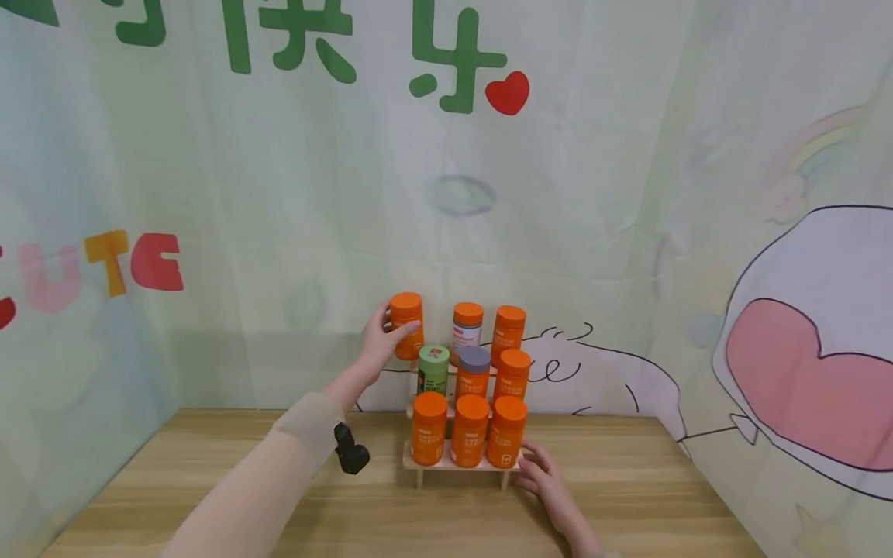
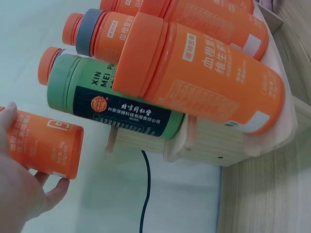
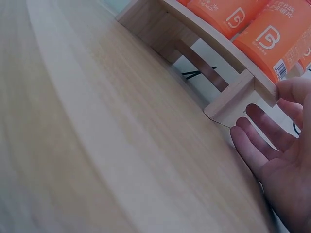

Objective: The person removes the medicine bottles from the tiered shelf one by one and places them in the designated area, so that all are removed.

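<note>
Left arm (image 1: pixel 268 465) pale-sleeved, reaching well forward; left hand (image 1: pixel 377 345) raised, thumb and fingers curled in a grip. Right hand (image 1: pixel 547 484) lower, palm turned inward, thumb and one finger nearly meeting, others loosely bent; right wrist (image 1: pixel 577 533) bare.

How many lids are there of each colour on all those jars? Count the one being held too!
Orange lids: 7
Green lid: 1
Grey lid: 1
Total: 9 lids, including the orange one on the jar in the left hand.
</note>
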`<state>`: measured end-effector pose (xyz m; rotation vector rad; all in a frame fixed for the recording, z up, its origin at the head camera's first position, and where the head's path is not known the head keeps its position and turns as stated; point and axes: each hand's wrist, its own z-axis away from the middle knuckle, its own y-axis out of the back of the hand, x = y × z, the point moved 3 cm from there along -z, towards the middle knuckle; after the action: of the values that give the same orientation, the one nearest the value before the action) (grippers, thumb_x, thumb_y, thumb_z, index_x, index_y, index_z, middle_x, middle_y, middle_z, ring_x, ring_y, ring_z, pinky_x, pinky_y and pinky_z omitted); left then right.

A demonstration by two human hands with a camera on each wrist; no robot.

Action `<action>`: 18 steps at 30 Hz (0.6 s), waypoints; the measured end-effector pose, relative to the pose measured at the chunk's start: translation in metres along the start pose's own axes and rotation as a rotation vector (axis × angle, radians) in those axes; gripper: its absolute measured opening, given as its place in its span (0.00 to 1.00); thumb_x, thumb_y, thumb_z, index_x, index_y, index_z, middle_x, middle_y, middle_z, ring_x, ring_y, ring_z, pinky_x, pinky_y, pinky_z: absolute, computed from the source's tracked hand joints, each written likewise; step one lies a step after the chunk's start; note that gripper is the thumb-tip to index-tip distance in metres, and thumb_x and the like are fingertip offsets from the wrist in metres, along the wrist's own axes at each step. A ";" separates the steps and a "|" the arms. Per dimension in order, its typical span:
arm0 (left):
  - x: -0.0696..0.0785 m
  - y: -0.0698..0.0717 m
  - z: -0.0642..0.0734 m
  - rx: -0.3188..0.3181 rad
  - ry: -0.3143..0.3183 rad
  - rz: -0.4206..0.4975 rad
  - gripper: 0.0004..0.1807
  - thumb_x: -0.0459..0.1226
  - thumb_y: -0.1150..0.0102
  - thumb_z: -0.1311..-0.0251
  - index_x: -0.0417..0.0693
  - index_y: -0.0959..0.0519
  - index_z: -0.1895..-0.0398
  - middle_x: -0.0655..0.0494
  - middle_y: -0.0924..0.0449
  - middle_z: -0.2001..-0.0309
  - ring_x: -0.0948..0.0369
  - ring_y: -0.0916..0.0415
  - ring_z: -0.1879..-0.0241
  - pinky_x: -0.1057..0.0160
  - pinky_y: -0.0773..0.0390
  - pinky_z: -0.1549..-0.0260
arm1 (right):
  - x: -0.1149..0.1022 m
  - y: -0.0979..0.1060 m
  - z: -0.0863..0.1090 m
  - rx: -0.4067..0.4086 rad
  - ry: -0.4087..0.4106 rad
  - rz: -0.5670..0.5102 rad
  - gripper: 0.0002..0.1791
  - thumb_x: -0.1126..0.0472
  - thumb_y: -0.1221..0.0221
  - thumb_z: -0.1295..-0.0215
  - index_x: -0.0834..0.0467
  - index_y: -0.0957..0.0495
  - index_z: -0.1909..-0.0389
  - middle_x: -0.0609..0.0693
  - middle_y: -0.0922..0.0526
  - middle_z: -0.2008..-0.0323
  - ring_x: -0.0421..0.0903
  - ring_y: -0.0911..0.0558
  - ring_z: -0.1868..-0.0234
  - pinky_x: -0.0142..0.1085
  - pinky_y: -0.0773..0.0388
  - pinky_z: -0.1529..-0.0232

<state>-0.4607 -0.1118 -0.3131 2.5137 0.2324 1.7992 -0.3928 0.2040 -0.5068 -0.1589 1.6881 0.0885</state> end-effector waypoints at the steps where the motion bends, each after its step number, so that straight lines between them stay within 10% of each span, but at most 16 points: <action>1: 0.000 0.003 0.002 0.010 -0.003 0.005 0.37 0.42 0.39 0.35 0.45 0.43 0.26 0.40 0.33 0.35 0.45 0.33 0.39 0.45 0.31 0.36 | 0.000 0.000 0.000 0.001 0.002 0.000 0.29 0.63 0.48 0.30 0.74 0.41 0.35 0.57 0.29 0.51 0.41 0.20 0.58 0.34 0.18 0.54; 18: -0.018 0.048 0.027 0.048 0.044 -0.059 0.41 0.43 0.39 0.34 0.44 0.48 0.23 0.37 0.37 0.32 0.42 0.36 0.34 0.41 0.34 0.34 | 0.002 -0.001 0.001 0.029 0.006 -0.009 0.29 0.63 0.48 0.30 0.73 0.41 0.34 0.59 0.28 0.50 0.41 0.21 0.57 0.34 0.18 0.54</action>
<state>-0.4367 -0.1600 -0.3330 2.4722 0.3515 1.8502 -0.3915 0.2031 -0.5088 -0.1446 1.6938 0.0567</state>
